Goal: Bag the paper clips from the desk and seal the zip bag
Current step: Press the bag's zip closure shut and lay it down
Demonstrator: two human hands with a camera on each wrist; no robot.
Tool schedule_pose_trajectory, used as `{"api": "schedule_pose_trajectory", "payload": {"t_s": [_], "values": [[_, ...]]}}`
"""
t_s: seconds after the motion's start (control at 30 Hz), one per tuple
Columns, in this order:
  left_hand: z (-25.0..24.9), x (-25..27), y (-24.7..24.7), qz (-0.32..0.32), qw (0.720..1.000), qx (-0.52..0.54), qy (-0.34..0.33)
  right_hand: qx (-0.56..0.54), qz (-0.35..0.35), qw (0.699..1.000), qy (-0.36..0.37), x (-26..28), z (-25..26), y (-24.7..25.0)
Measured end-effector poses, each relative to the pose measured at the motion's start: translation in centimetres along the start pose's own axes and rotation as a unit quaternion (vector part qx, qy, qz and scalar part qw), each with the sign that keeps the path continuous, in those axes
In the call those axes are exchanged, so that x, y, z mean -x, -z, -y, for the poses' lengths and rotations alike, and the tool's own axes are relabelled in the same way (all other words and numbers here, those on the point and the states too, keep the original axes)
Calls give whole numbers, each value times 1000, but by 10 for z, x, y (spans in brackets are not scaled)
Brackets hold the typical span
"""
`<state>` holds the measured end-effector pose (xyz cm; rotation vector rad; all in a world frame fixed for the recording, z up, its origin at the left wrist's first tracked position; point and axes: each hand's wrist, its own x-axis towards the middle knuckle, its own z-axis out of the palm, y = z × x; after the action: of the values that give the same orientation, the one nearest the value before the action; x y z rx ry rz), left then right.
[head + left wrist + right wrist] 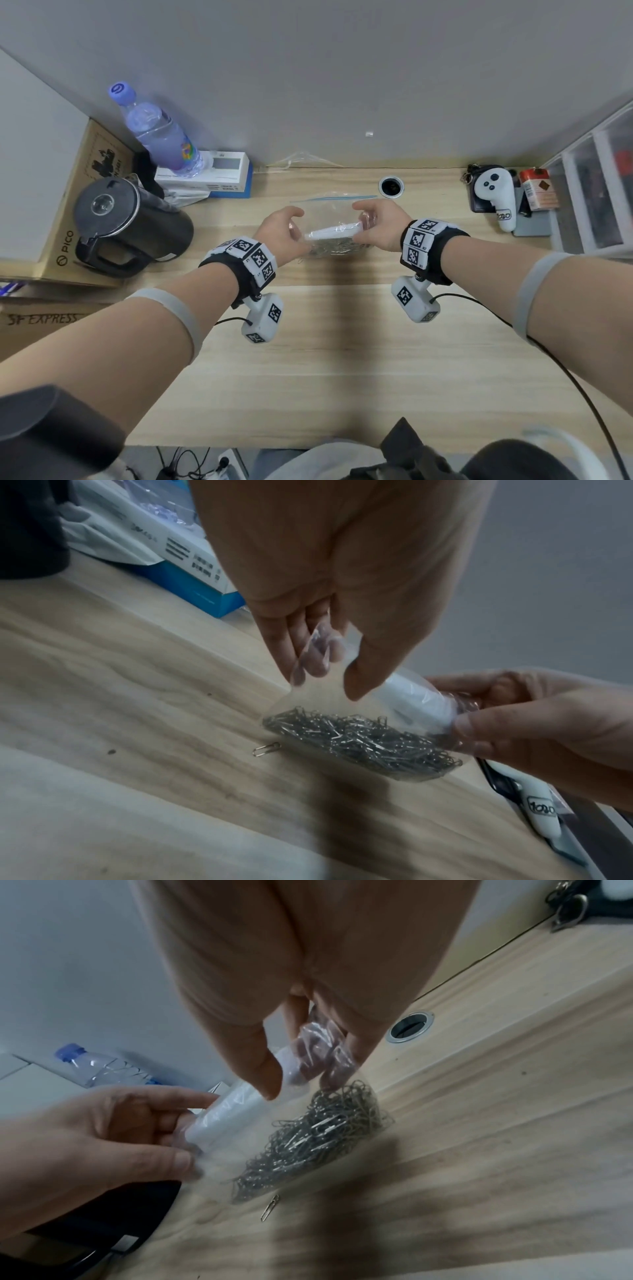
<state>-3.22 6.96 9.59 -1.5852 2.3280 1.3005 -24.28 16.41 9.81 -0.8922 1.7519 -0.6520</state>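
Kettle (pixel 123 226) sitting at far left of the desk (pixel 342 342), bottle (pixel 161 133) standing behind it on a white box (pixel 219 171). Left hand (pixel 281 229) pinching the bag's (pixel 334 212) left side, thumb in front, fingers behind. Bag standing mid-desk, blue zip strip on top, clips (pixel 363 742) piling in its bottom, white strip inside above them. One stray clip (pixel 266 749) lying on the desk just beside the bag. Right hand (pixel 380 224) gripping the bag's right side. Controller (pixel 496 195) lying at far right.

Kettle (pixel 126 226) left, drawers (pixel 589 192) right of bare desk (pixel 325 342)
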Motion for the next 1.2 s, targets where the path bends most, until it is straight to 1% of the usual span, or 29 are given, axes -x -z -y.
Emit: {"api": "schedule_pose_trajectory", "payload": {"t_s": [0.07, 0.13, 0.27, 0.4, 0.5, 0.6, 0.7, 0.8, 0.9, 1.0, 1.03, 1.07, 1.13, 1.2], "values": [[6, 3, 0, 2, 1000, 18, 2, 13, -16, 999, 25, 1, -4, -2], [12, 6, 1, 13, 1000, 15, 0, 28, -11, 999, 32, 5, -6, -4], [17, 13, 4, 36, 999, 19, 12, 13, 12, 1000, 9, 8, -7, -11], [20, 20, 6, 65, 996, 41, 44, 2, 23, 1000, -2, 12, -10, -15], [20, 26, 9, 103, 992, 43, 60, -28, 44, 998, -24, 16, -9, -21], [21, 31, 11, 154, 986, 26, 63, -35, 75, 995, -56, 17, -8, -29], [32, 38, 11, 185, 982, -11, 43, 5, 79, 993, -86, 14, -9, -41], [45, 49, 12, 185, 981, -52, -6, 28, 41, 994, -102, 2, -21, -52], [58, 63, 15, 168, 981, -86, -47, 64, -10, 995, -76, -7, -25, -59], [70, 73, 20, 155, 983, -89, -46, 50, -23, 996, -66, -11, -11, -60], [75, 75, 21, 151, 984, -84, -32, 51, -10, 996, -75, -14, -6, -63], [79, 76, 23, 146, 987, -71, -20, 78, 13, 994, -81, -17, -1, -65], [85, 77, 25, 122, 992, -17, -2, 157, 91, 980, -83, -22, 5, -71], [88, 79, 31, 96, 995, 39, 14, 188, 136, 969, -88, -26, 8, -77]]}}
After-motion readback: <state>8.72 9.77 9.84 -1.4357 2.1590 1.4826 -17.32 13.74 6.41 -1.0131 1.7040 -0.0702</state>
